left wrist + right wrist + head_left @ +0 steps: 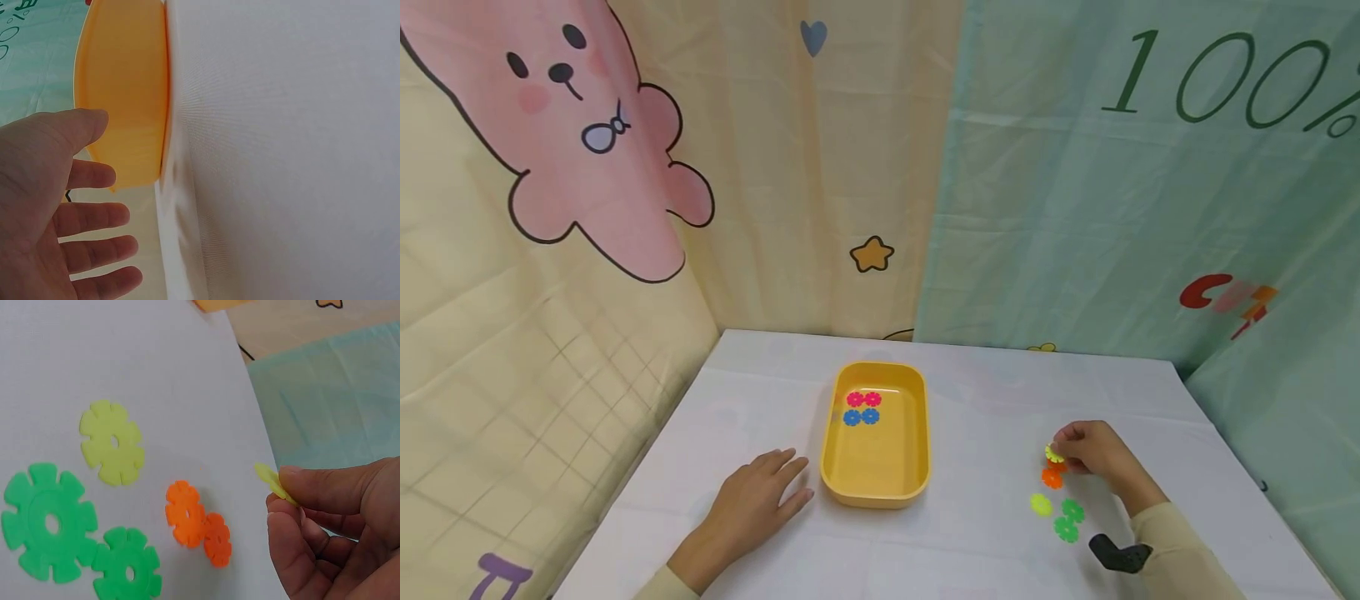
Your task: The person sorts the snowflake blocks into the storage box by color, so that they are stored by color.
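Observation:
Between thumb and fingers my right hand (1093, 450) pinches a yellow notched disc (274, 481), raised above the white table. Below it on the cloth lie two orange notched discs (185, 514), side by side. Closer to me are another yellow disc (112, 442) and two green discs (50, 522). My left hand (756, 504) is held with fingers spread beside the yellow tray (875, 498), holding nothing. Inside the tray, toward its far left, sit two pink discs (855, 400) and two blue discs (852, 417), each colour in a row.
A black strap-like piece (1118, 554) shows beside my right sleeve (1180, 550). The white tabletop (977, 400) reaches back to hanging printed curtains (820, 167) behind and on both sides.

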A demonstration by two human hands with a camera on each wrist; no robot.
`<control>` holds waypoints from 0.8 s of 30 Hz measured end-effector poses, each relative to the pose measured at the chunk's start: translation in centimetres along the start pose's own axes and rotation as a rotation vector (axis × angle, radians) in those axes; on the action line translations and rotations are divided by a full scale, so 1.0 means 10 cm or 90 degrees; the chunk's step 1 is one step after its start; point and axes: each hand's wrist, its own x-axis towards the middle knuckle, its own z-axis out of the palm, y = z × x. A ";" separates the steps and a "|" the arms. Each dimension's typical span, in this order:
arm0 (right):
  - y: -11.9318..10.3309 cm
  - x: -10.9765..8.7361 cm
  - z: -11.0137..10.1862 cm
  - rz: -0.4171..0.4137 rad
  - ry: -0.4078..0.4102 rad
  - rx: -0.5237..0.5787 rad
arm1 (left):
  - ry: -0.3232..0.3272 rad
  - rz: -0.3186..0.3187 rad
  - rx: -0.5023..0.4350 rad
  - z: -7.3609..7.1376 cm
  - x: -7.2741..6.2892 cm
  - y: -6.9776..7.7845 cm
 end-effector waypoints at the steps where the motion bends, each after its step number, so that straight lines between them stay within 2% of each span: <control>1: -0.02 0.01 0.01 0.000 -0.001 0.004 | 0.001 0.000 0.000 0.00 0.00 0.00; 16: -0.50 0.07 0.17 -0.049 -0.047 0.116 | 0.008 0.004 0.001 0.03 0.01 0.02; 24: -0.69 0.15 0.27 -0.045 -0.055 0.154 | 0.021 0.012 0.014 0.04 0.01 0.02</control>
